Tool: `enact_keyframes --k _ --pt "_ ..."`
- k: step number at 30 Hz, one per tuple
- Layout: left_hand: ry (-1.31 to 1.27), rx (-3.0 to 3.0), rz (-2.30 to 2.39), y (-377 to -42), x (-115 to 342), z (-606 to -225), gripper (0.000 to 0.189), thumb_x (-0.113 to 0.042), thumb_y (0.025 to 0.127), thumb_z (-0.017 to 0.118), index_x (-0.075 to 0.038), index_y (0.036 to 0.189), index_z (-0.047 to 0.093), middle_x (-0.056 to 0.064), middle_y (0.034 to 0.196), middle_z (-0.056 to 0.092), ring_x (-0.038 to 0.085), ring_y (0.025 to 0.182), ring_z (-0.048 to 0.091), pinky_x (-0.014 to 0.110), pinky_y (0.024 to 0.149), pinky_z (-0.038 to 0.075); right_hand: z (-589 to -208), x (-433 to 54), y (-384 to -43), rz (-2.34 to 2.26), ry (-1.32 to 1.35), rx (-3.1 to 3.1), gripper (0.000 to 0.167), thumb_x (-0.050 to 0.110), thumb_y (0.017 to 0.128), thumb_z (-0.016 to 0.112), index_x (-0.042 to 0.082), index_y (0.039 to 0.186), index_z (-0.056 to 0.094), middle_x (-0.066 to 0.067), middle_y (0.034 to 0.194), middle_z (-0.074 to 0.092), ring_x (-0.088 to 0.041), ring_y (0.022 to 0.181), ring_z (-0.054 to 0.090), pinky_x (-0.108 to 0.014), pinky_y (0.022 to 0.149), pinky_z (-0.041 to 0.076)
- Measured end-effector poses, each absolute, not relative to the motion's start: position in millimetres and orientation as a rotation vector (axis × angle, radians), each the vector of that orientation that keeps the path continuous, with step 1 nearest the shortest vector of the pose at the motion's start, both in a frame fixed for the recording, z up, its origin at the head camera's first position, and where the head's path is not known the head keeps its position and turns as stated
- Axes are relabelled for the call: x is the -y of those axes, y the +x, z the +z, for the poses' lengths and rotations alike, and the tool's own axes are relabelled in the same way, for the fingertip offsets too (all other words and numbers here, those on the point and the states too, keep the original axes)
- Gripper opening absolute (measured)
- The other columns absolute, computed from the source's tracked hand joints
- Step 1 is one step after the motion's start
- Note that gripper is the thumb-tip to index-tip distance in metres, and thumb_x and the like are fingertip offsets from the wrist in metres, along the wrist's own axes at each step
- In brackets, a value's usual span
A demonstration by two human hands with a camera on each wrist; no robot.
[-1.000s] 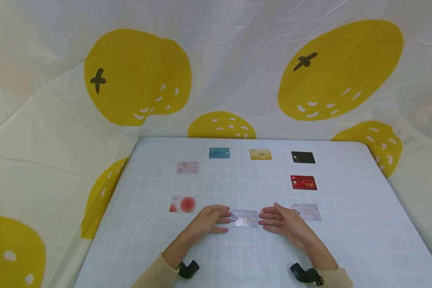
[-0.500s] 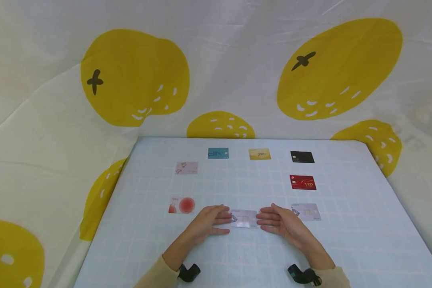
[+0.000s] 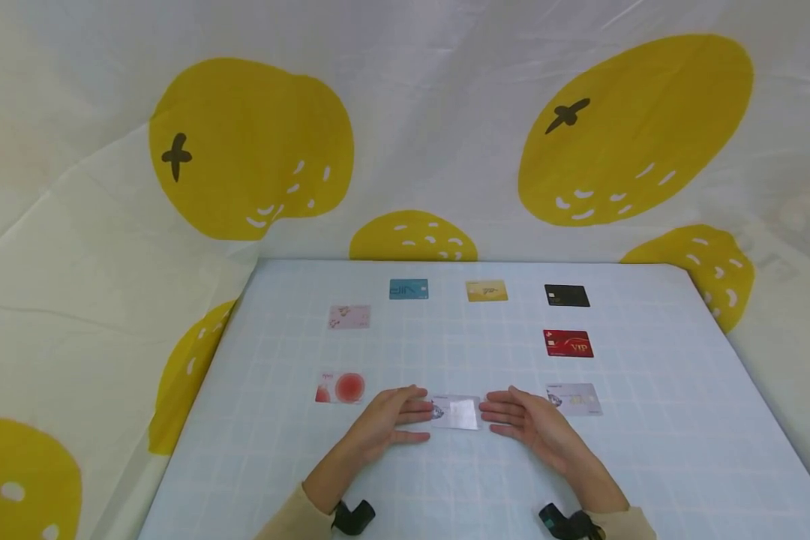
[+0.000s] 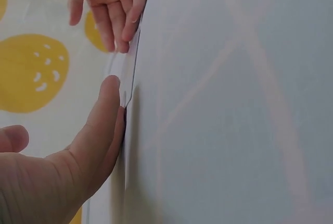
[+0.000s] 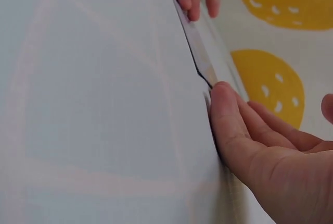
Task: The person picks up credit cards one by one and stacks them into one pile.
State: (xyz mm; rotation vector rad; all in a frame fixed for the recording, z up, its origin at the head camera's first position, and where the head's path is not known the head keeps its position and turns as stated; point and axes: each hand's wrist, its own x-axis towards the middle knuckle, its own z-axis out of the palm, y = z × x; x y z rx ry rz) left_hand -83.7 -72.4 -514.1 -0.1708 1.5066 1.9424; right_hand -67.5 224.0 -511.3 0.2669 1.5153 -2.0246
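A shiny silver-white card (image 3: 455, 412) with a dark figure at its left end lies flat on the light blue tablecloth between my hands. From the left, my left hand (image 3: 388, 422) reaches to its edge with fingers extended, fingertips right at the card's left end. My right hand (image 3: 535, 427) mirrors it, its straight fingertips close by the right end. In the left wrist view, the left hand (image 4: 78, 156) lies on edge low to the cloth. Seen in the right wrist view, the right hand (image 5: 260, 140) has a fingertip at the thin card's corner (image 5: 200, 57).
Other cards lie around in an arch: red-circle (image 3: 349, 388), pink (image 3: 349, 316), teal (image 3: 408, 289), gold (image 3: 486, 290), black (image 3: 567, 295), red VIP (image 3: 568, 343), and another silver one (image 3: 574, 399) partly behind the right hand. A yellow-patterned white sheet (image 3: 439, 112) hangs behind the table.
My right hand has come slightly leftward, closing on the card's right end, and the left fingertips have edged closer too. The other cards stay where they were; the glare on the middle card is brighter.
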Motion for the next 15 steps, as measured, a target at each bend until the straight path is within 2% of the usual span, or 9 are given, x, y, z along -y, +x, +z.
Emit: enact_keyframes --k 15 --pt "-0.168 -1.57 1.955 -78.1 72.7 -512.7 0.057 -0.037 0.104 0.053 0.006 0.141 0.047 0.017 0.128 0.063 0.033 0.118 0.061 0.046 0.091 0.054 -506.0 -221.2 -63.0 -2.058 0.208 -1.501 0.055 0.031 0.11 0.035 -0.01 0.148 0.036 -0.027 0.144 0.048 -0.038 0.131 0.051 -0.043 0.105 0.043"
